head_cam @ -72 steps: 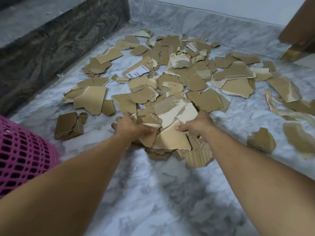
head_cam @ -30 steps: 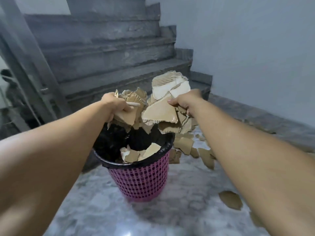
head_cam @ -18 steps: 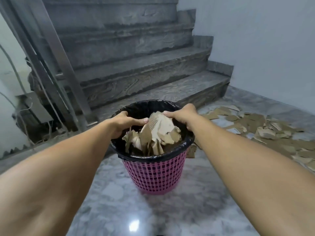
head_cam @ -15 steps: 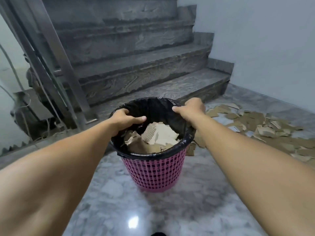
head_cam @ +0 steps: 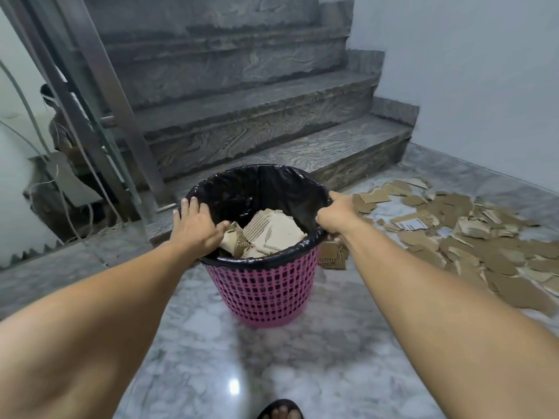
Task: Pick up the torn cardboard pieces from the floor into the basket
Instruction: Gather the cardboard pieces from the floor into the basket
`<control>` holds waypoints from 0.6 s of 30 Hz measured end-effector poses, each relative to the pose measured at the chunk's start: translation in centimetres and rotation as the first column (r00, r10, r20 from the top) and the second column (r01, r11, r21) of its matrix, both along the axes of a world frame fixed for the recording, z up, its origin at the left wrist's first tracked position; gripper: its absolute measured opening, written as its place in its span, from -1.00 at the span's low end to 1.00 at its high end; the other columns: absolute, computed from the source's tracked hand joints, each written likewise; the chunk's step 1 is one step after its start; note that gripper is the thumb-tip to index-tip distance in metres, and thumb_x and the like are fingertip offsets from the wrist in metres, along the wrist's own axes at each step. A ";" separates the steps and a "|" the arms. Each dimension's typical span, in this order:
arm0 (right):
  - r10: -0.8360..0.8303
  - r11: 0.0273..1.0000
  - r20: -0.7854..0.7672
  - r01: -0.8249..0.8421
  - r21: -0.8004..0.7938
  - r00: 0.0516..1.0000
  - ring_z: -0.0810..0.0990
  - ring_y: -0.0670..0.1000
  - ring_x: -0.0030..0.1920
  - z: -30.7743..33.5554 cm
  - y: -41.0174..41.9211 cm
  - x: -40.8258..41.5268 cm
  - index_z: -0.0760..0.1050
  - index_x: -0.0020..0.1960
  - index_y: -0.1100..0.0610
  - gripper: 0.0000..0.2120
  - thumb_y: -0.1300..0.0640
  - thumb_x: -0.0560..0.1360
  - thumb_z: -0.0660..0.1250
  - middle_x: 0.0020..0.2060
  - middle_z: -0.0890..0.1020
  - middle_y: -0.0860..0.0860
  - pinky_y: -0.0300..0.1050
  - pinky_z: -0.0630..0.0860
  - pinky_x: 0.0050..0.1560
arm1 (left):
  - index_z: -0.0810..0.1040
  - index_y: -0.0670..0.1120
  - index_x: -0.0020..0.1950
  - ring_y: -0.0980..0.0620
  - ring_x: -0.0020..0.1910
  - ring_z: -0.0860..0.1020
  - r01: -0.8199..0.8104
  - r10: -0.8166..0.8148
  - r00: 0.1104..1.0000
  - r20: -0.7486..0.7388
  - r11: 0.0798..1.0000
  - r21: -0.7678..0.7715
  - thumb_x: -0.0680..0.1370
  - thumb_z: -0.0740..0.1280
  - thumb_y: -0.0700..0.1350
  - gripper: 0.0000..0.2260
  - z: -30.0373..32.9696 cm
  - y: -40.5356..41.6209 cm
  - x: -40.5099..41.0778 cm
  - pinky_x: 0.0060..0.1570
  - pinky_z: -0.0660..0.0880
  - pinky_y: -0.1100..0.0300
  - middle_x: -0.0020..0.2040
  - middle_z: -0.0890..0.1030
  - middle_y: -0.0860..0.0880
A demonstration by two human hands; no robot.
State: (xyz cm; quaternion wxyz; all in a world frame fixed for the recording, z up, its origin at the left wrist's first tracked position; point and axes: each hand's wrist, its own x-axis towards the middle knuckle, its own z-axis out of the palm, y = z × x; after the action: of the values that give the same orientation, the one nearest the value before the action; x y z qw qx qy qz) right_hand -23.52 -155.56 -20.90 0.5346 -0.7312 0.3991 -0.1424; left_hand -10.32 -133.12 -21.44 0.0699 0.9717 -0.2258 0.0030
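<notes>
Load is dumped: 1 s ago both hands held cardboard bunches over the basket point(head_cam: 266, 285); now that cardboard point(head_cam: 269, 234) lies inside on the black liner point(head_cam: 257, 189), about half full by the look of it. Left hand point(head_cam: 196, 228) lies flat on the near-left rim, fingers straight, holding nothing. Right hand point(head_cam: 334, 217) is at the right rim, index pointing out, other fingers curled under; can't tell whether its grip has the rim or is empty. One scrap point(head_cam: 332, 258) sits on the floor point(head_cam: 302, 373) just beside the basket's right side. Main scatter of pieces point(head_cam: 472, 237) is still on the floor to the right, toward the wall. Judgement: one batch done, most of the job left; several more loads needed.
</notes>
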 end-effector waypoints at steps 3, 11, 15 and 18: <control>-0.007 0.998 0.038 0.005 0.058 0.999 0.47 0.02 -0.34 -0.1 1.8 1.1 0.17 0.54 -0.04 -0.26 0.28 0.40 0.24 0.27 0.55 0.07 -0.18 0.36 -0.52 | 0.17 -0.22 0.52 -0.17 0.56 -0.10 -0.030 0.030 0.999 0.015 1.000 -0.004 0.58 0.08 0.25 -0.32 -0.2 0.6 -0.1 0.50 -0.12 -0.15 0.58 0.02 -0.20; -0.020 0.991 0.138 0.002 0.135 0.990 0.62 0.14 0.11 -1.3 2.2 1.9 0.24 0.51 -0.07 -0.33 0.09 0.47 0.40 0.37 0.47 0.06 0.08 0.66 -0.08 | 0.28 -0.18 0.47 -0.17 0.56 -0.02 -0.082 0.087 0.995 0.057 0.993 -0.086 0.57 -0.06 0.32 -0.30 -0.7 0.7 -0.7 0.49 -0.08 -0.19 0.56 0.13 -0.18; 0.018 0.978 0.114 -0.042 0.206 0.993 0.67 0.16 -0.09 -0.7 1.9 -0.8 0.23 0.52 -0.03 -0.40 0.02 0.54 0.35 0.41 0.42 0.07 0.04 0.69 -0.26 | 0.41 -0.17 0.36 -0.20 0.48 0.19 -0.041 0.039 0.989 0.141 0.999 0.015 0.58 -0.01 0.28 -0.38 0.2 -0.2 -1.5 0.45 0.08 -0.24 0.42 0.38 -0.18; 0.055 0.973 0.037 -0.061 0.222 0.998 0.63 0.15 0.09 -0.4 0.4 -3.7 0.28 0.50 0.12 -0.48 0.07 0.58 0.31 0.36 0.45 0.15 0.02 0.67 -0.33 | 0.50 -0.17 0.27 -0.19 0.32 0.39 0.062 -0.055 0.984 0.171 0.997 -0.040 0.59 0.08 0.24 -0.46 1.5 -2.2 -3.0 0.32 0.29 -0.15 0.27 0.52 -0.18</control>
State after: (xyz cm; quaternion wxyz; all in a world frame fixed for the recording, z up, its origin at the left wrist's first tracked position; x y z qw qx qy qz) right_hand -27.17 -155.18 -21.33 0.6231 -0.6758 0.3828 -0.0924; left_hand -13.32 -135.28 -19.91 0.0724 0.9590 -0.2592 0.0887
